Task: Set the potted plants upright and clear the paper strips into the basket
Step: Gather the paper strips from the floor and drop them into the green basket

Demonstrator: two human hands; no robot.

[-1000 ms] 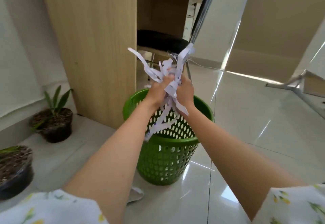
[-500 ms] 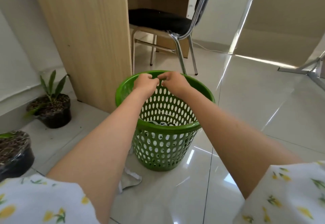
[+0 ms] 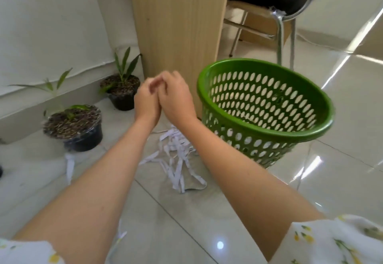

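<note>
A green perforated basket [image 3: 267, 126] stands on the tiled floor at the right. My left hand [image 3: 146, 103] and my right hand [image 3: 176, 97] are pressed together in front of me, left of the basket, fingers curled and nothing in them. Below them a heap of white paper strips [image 3: 176, 155] lies on the floor beside the basket's base. A single strip [image 3: 69, 165] lies further left. Two potted plants stand upright by the wall: a near one [image 3: 74, 126] and a far one [image 3: 122, 89].
A wooden desk panel [image 3: 176, 21] rises behind the hands and basket. A chair with a black seat and chrome legs [image 3: 279, 25] stands at the back right. A low white wall ledge [image 3: 27, 106] runs along the left.
My hands dropped the bundle of strips into the basket, then came away from its rim to the left. The view swung left and down, showing a pile of strips on the floor.
</note>
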